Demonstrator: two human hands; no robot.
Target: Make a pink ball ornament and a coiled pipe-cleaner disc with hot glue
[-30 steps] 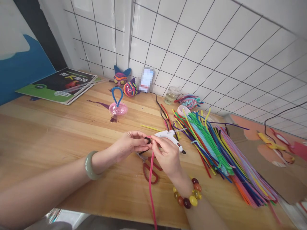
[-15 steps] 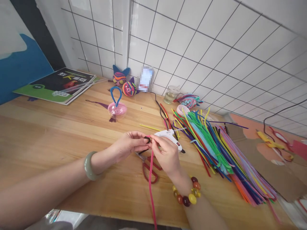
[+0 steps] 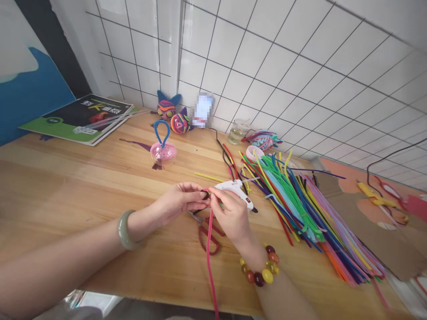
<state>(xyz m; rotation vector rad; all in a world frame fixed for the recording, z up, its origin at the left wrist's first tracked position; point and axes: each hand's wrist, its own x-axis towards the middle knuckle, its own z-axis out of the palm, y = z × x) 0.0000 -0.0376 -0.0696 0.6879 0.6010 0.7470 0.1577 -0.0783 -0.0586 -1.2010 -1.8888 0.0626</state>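
Observation:
My left hand [image 3: 185, 198] pinches a small black coil [image 3: 205, 194], which looks like rolled pipe cleaner. Against it, my right hand [image 3: 231, 215] pinches a pink pipe cleaner [image 3: 209, 253] near its upper end; the long tail hangs down past the table edge. The fingertips of both hands almost meet and hide part of the coil. Below them lie scissors with red handles [image 3: 209, 242], their blades partly covered by my hands. Just behind my right hand rests a white glue gun [image 3: 235, 189] on its side.
Many coloured pipe cleaners [image 3: 300, 204] lie in bundles on the right. A pink clear dish with a blue loop [image 3: 163, 153] stands at centre left. Along the tiled wall are wrapped figures [image 3: 167, 106], a phone [image 3: 203, 110] and a glass jar [image 3: 237, 132]. Books [image 3: 83, 118] lie far left.

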